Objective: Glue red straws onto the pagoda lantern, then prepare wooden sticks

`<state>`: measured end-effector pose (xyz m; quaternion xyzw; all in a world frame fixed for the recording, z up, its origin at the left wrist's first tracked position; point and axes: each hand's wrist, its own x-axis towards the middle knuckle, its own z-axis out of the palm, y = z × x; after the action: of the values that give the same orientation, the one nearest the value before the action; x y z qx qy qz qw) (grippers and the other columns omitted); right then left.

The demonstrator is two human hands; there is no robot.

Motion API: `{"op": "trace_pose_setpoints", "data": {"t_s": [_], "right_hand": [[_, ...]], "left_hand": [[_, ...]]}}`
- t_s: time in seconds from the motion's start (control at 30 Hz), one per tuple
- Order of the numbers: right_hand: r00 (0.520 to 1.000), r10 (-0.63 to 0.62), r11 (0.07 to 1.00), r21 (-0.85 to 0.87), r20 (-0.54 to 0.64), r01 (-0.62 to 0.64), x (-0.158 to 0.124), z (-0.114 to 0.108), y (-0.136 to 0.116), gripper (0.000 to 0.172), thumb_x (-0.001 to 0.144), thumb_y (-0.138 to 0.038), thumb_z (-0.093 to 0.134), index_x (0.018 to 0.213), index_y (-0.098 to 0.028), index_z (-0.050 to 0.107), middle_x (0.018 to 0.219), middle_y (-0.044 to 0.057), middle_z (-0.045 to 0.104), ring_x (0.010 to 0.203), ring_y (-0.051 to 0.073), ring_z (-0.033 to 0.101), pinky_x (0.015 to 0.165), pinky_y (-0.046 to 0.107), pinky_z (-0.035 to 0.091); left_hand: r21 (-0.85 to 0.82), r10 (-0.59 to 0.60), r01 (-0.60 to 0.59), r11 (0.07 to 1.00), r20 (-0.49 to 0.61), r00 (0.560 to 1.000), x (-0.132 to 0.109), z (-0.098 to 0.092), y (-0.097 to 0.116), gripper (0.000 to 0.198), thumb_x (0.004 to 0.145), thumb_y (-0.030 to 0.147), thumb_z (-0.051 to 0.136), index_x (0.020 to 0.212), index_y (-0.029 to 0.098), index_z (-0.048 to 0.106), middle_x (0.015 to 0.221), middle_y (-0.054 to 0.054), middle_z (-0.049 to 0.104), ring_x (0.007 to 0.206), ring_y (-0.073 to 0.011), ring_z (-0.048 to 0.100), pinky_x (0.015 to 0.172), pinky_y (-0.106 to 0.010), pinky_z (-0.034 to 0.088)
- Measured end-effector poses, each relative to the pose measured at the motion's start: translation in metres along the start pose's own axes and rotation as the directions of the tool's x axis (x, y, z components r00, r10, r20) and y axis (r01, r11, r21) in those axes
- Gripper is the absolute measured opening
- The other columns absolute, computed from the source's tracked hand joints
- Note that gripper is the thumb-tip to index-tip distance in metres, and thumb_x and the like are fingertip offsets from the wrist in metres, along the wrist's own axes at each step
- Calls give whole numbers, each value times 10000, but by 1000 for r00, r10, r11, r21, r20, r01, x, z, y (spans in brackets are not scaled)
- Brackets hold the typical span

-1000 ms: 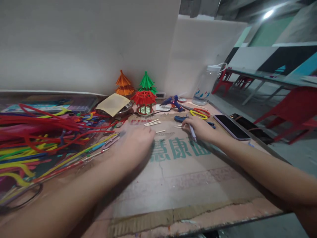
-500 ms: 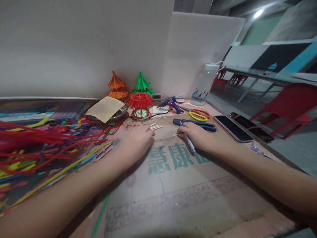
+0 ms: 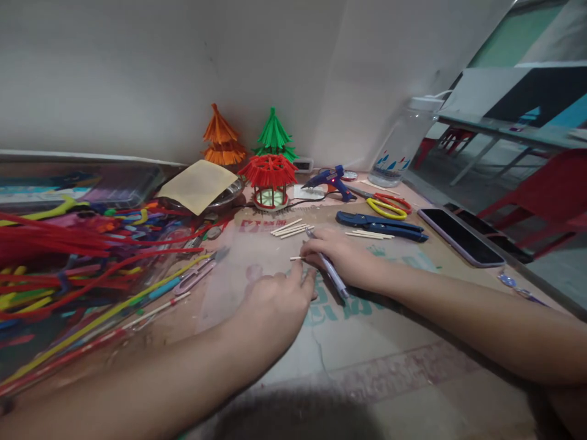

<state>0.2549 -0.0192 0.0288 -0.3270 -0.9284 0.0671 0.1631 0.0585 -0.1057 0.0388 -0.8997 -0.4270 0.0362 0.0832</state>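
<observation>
A pen (image 3: 334, 275) is in my right hand (image 3: 337, 252), its fingers closed around the barrel. A short thin wooden stick (image 3: 296, 258) pokes out from under the fingertips of that hand. My left hand (image 3: 279, 299) lies low over the board, index finger stretched to the stick's end and the other fingers loosely bent. Its thumb is mostly hidden. Just beyond my hands is a small bunch of wooden sticks (image 3: 290, 229). More sticks (image 3: 369, 234) lie beside the blue-handled cutter (image 3: 381, 225), to the right.
Colourful pipe cleaners (image 3: 82, 263) crowd the left side. Behind stand a red-roofed model pavilion (image 3: 270, 183), orange (image 3: 223, 137) and green (image 3: 274, 134) pointed roofs, a glue gun (image 3: 332, 182) and a bottle (image 3: 398, 146). Scissors (image 3: 389, 206) and a phone (image 3: 458, 237) lie right.
My left hand has left the bunch of sticks and come back towards me, beside my right hand. My right hand has moved left from the cutter, still holding the pen. The view has shifted.
</observation>
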Motion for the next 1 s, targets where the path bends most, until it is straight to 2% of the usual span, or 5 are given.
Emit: {"op": "trace_pose_setpoints", "data": {"t_s": [0.2, 0.43, 0.67, 0.8, 1.0], "right_hand": [[991, -135, 987, 88, -10, 135, -5, -2, 17, 216, 1031, -275, 558, 1063, -189, 754, 879, 53, 586, 825, 190, 542, 714, 296, 386], [987, -143, 985, 85, -78, 150, -4, 4, 21, 221, 1022, -287, 574, 1025, -182, 769, 853, 55, 581, 799, 192, 533, 687, 298, 365], [986, -148, 980, 126, -71, 156, -4, 1, 20, 210, 1027, -286, 573, 1009, -186, 757, 859, 50, 597, 787, 175, 529, 685, 288, 354], [991, -116, 982, 141, -70, 125, -4, 1, 20, 208, 1024, -304, 577, 988, -206, 756, 846, 46, 592, 797, 182, 532, 690, 291, 360], [994, -99, 984, 144, -55, 106, -5, 0, 19, 187, 1015, -283, 586, 983, -199, 750, 851, 47, 572, 810, 187, 533, 701, 291, 364]], "left_hand": [[47, 31, -36, 998, 94, 995, 3, -5, 2, 492, 962, 55, 423, 1441, 80, 534, 1459, -280, 569, 804, -271, 775, 571, -365, 618], [7, 32, -33, 999, 126, 991, 8, -5, 1, 445, 974, 74, 411, 1393, 87, 560, 1502, -275, 528, 836, -284, 781, 590, -392, 641], [-6, 11, -10, 1000, 220, 976, 12, -9, 3, 462, 976, 100, 445, 1428, 127, 539, 1579, -258, 429, 799, -253, 784, 581, -332, 623], [-31, 22, -16, 999, 202, 979, 11, -6, 3, 568, 927, 77, 462, 1493, 123, 494, 1543, -261, 480, 821, -288, 783, 577, -352, 617], [-35, 55, -51, 998, 124, 991, 8, 1, 0, 598, 879, 57, 424, 1467, 94, 530, 1514, -276, 511, 789, -273, 766, 549, -333, 568]]}}
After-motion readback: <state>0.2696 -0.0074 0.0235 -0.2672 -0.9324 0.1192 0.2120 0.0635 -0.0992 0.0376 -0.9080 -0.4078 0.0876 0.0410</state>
